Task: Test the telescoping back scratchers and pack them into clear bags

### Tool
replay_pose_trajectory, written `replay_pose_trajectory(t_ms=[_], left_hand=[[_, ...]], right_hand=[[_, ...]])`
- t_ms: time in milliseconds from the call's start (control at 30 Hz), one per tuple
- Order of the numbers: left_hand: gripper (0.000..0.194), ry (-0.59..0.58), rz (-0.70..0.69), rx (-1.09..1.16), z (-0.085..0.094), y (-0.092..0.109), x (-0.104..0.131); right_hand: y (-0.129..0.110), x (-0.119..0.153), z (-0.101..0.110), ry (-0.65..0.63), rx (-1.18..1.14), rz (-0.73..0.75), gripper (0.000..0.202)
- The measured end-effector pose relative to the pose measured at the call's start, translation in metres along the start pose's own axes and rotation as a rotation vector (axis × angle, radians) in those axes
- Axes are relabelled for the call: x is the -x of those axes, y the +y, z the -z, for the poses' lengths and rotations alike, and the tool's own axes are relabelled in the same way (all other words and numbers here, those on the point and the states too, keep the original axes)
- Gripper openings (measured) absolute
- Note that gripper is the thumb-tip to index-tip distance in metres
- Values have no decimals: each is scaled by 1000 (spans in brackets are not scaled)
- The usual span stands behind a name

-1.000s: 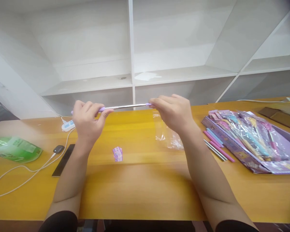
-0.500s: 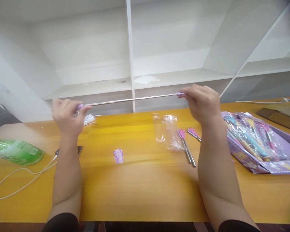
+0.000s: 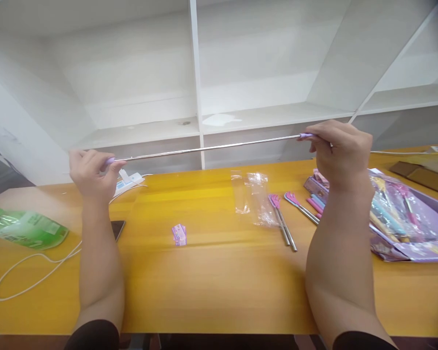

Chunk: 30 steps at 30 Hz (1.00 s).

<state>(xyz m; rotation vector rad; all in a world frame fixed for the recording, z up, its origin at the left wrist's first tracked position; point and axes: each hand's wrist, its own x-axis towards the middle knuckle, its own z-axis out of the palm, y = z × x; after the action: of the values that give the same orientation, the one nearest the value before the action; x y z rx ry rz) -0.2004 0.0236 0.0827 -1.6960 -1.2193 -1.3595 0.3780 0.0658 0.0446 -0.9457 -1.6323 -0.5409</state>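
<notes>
A thin, silvery telescopic rod (image 3: 211,147) with purple ends spans the space between my hands, above the table. My left hand (image 3: 93,176) pinches its left purple end between thumb and fingers. At the other end, slightly higher, my right hand (image 3: 345,150) grips the right purple end; the fingers hide part of it. Below lie two metal-shafted tools with pink claw-shaped heads, like back scratchers: one pair of shafts (image 3: 282,221) and another (image 3: 301,208) partly behind my right forearm. Clear plastic wrappers (image 3: 257,201) lie left of them.
A purple box (image 3: 423,253) holding several plastic-wrapped items stands at the right. Small purple cards (image 3: 179,234) lie mid-table. At the left are a green bottle (image 3: 29,228), a white cable (image 3: 7,277), a phone (image 3: 117,229) and a power strip (image 3: 129,182). White shelving (image 3: 197,73) rises behind.
My right hand has moved right and slightly up, and my left hand a little left. The rod has become longer between them. More of the power strip and the items behind my right arm shows.
</notes>
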Motion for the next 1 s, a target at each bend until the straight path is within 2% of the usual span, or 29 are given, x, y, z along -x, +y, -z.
replay_pose_trajectory(t_ms=[167, 300, 400, 500, 633, 733, 900, 1000], left_hand=[[87, -2, 91, -2, 2, -45, 3], [83, 16, 70, 7, 9, -59, 4], [80, 75, 22, -13, 16, -52, 2], [80, 76, 16, -29, 19, -38, 1], [78, 23, 47, -29, 15, -14, 0], [77, -19, 60, -23, 9, 0, 1], [68, -10, -15, 24, 4, 13, 3], [64, -10, -35, 31, 5, 17, 3]], right_hand=[[26, 4, 8, 32, 93, -185, 24], [39, 7, 13, 71, 139, -180, 26], [40, 3, 11, 102, 142, -168, 23], [37, -5, 9, 152, 163, -189, 20], [30, -8, 13, 185, 155, -288, 17], [25, -4, 21, 176, 117, -308, 9], [22, 2, 33, 203, 82, -252, 6], [18, 0, 33, 215, 116, -296, 11]])
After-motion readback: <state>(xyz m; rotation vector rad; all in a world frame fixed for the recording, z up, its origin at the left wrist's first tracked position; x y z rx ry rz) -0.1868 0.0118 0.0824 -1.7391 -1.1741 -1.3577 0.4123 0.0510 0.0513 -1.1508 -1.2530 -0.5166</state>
